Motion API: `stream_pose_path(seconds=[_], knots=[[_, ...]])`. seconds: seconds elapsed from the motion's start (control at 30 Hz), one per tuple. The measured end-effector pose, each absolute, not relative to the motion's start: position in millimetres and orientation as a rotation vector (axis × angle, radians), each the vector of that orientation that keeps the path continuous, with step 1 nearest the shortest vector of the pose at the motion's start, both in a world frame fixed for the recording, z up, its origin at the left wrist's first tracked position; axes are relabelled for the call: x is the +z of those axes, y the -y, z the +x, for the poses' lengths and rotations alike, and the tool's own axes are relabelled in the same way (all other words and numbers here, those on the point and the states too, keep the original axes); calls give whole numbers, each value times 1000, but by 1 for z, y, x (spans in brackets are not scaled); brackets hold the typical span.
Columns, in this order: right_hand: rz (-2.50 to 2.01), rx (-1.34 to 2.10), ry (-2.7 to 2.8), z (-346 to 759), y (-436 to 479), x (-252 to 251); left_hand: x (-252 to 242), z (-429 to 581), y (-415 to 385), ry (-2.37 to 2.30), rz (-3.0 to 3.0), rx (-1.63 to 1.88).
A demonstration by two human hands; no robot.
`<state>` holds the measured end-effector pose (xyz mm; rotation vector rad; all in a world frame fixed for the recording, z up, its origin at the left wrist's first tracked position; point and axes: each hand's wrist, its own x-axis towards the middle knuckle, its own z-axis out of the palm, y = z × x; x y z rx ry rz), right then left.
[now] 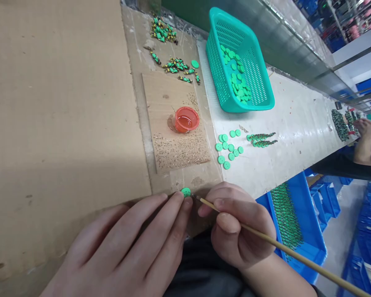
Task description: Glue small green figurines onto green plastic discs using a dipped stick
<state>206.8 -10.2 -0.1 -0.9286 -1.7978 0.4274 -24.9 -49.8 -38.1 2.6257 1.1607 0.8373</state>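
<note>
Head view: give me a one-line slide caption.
Left hand touches a green disc; right hand holds a thin brush-like tool beside it.

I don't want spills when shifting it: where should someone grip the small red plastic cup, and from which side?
Take the cup by its outer wall, just under the rim, pinching opposite sides, coming from above on the person's side. It stands upright on the flat brown cardboard sheet, open-topped with liquid inside, so a level hold, fingers outside the mouth, seems safest.

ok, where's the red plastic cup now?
Head view, just above centre: the red plastic cup stands on the speckled brown cardboard sheet, below and left of the turquoise plastic basket.
</note>
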Motion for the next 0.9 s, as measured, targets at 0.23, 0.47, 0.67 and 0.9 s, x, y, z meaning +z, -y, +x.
stream_pose_path(seconds=[0.23, 0.47, 0.67, 0.9], knots=[[-957, 429, 1724, 202, 11, -3, -39, -24, 49, -1145, 2616, 866], [-950, 481, 1755, 205, 11, -2, -41, -25, 50, -1151, 2602, 885], [-970, 531, 1786, 206, 11, 0, -42, -25, 50, -1142, 2595, 864], [-997, 543, 1749, 204, 11, -1, -42, -27, 51, -1155, 2580, 840]])
